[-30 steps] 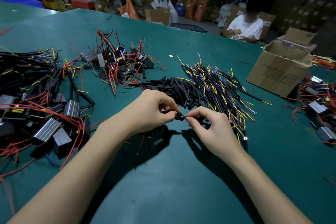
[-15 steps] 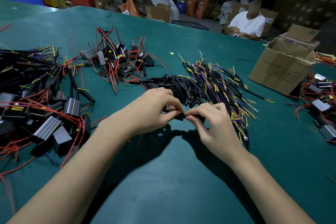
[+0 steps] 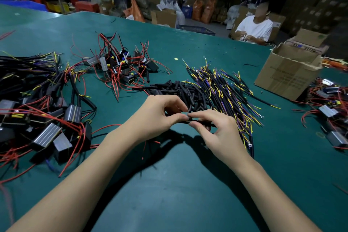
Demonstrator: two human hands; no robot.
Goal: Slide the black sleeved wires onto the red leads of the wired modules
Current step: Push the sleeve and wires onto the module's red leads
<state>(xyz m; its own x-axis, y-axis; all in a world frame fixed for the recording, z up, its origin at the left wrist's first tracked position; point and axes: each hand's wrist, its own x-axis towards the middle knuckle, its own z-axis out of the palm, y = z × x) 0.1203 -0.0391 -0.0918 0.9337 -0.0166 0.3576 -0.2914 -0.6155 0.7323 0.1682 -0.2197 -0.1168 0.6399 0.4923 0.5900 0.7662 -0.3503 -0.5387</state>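
My left hand (image 3: 157, 117) and my right hand (image 3: 216, 131) meet over the middle of the green table (image 3: 169, 194). Both pinch one black sleeved wire (image 3: 204, 123) between thumb and fingers, fingertips almost touching. A thin red lead (image 3: 145, 147) hangs below my left hand. Just beyond the hands lie a heap of short black sleeves (image 3: 180, 90) and a bundle of black sleeved wires (image 3: 226, 88) with yellow and blue ends. Wired modules (image 3: 120, 64) with red leads are piled at the back centre.
A larger tangle of grey modules (image 3: 47, 118) with red and black wires fills the left side. An open cardboard box (image 3: 288, 71) stands at the right, with more modules (image 3: 331, 111) beside it. A person in a white shirt (image 3: 254, 28) sits beyond the table.
My hands have stayed together on the black wire. My right hand's fingers have shifted slightly along it, towards my left hand.
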